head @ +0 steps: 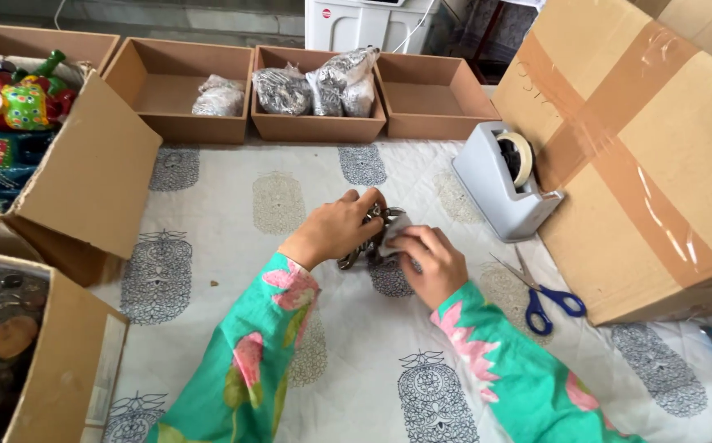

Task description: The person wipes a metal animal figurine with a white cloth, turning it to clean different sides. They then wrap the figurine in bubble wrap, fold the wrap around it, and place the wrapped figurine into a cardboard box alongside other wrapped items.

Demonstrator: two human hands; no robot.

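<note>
Brown taped carton (pixel 651 156) beside hands (pixel 388 238)

trays (pixel 315 123) behind cloth (pixel 233 213) | tape dispenser (pixel 499 184), scissors (pixel 540 295) right | box (pixel 643 156) far right

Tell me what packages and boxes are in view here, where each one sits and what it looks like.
Large taped brown cardboard box: right, on the table.
Four shallow brown trays: back row.
Clear plastic-wrapped silvery packets: third tray.
Open cardboard box of colourful painted figures: left.

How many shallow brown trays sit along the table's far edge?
4: far-left tray, second tray holding one wrapped bundle, third tray with several, right tray. More may lie off-frame.
</note>
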